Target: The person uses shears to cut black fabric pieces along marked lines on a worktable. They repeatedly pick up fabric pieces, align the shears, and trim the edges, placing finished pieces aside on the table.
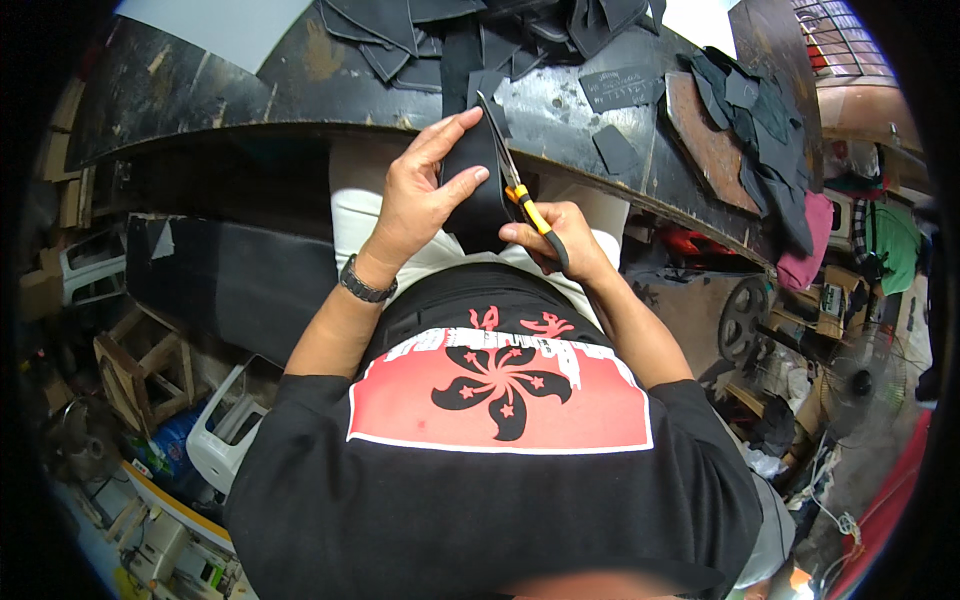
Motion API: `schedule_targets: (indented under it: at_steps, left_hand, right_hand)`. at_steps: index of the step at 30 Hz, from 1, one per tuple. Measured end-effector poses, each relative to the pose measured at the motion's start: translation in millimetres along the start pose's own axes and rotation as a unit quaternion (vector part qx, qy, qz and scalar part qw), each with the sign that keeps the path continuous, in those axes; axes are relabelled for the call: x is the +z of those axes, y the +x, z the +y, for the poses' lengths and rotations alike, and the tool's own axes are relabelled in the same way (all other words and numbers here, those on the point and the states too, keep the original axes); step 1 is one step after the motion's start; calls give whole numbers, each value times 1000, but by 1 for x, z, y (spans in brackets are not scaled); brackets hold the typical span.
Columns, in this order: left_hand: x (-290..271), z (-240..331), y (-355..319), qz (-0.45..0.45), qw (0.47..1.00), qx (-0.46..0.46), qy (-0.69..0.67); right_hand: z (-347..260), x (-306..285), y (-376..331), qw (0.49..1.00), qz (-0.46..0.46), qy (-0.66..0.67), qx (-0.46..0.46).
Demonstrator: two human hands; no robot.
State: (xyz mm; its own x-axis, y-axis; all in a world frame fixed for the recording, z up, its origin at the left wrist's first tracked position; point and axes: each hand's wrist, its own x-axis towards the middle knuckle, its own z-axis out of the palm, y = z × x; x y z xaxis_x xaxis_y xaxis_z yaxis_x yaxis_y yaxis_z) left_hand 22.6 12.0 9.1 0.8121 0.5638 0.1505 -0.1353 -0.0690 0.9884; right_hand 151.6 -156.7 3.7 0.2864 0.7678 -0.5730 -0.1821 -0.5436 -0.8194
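My left hand [418, 190], a dark watch on its wrist, grips a black sheet piece [468, 190] between thumb and fingers, just off the near edge of the table. In my right hand [565, 238] is a pair of scissors [525, 198] with yellow and black handles. Their blades point away from me and lie along the right edge of the black piece. Whether the blades are parted is too fine to tell. Beyond the blade tips, small black scraps [490, 85] lie on the table.
The dark worn table [290, 100] spans the far side. Heaped black pieces [400, 35] lie at its back. A marked black piece [618, 88] and a brown board [705, 140] with black cloth-like pieces [765, 130] are at right. A white stool [225, 430] stands at left.
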Motion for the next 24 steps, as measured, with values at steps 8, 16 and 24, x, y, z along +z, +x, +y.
schedule_targets:
  at_steps: [8, 16, 24]
  left_hand:
    - [-76, 46, 100, 46, 995, 79, -35]
    - [-91, 4, 131, 133, 821, 178, 525]
    - [-78, -26, 108, 108, 815, 85, 563]
  right_hand:
    - [-4, -3, 8, 994, -1, 79, -73]
    - [-11, -25, -4, 948, 199, 159, -194]
    - [-17, -126, 1, 820, 404, 141, -380]
